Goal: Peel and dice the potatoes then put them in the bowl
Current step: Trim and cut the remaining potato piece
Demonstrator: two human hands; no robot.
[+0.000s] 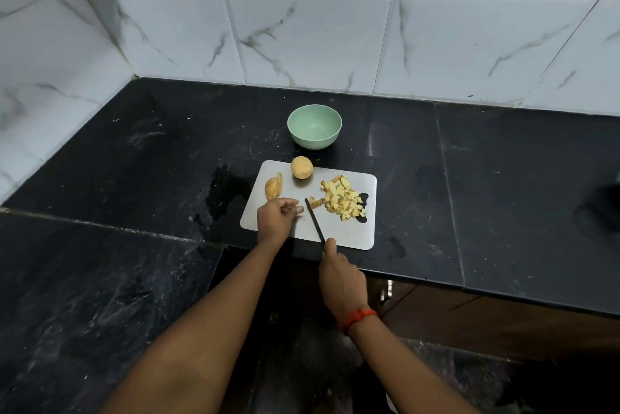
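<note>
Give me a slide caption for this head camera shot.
Right hand grips a knife beside diced potato on a steel board; a round potato waits, green bowl empty.

Mint-green bowl (314,125), yellow potato cubes (343,199), black knife (314,220), grey board (349,232), black counter (503,178) w/ white flecks, red wristband (358,317).

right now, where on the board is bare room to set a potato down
Best: the cutting board's near right corner, bordered by the knife, the diced potato and the board's edge. A smaller gap lies between the whole potato and the dice. Left side is crowded: potato scraps, left hand.
</note>
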